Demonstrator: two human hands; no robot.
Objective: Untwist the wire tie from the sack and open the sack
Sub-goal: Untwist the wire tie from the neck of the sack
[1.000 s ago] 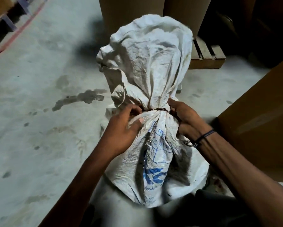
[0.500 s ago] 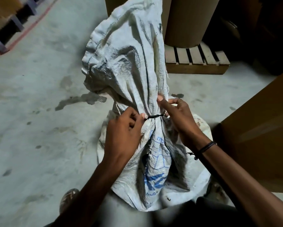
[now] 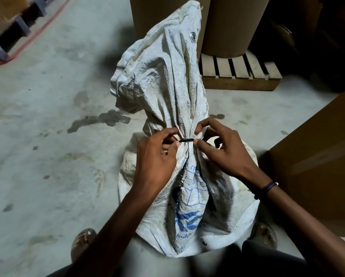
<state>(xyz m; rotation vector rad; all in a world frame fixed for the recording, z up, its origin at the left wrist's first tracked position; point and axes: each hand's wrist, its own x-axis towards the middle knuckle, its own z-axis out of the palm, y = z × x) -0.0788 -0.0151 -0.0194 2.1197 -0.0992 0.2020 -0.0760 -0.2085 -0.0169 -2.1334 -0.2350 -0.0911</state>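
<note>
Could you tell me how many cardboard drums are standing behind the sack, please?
2: one drum directly behind the sack, the other to its right on the pallet. More may stand out of frame.

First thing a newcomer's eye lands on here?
The white sack standing mid-frame, its neck cinched by a dark wire tie. The left hand and right hand pinch at the tie from either side. Behind, brown rolls stand on a wooden pallet.
</note>
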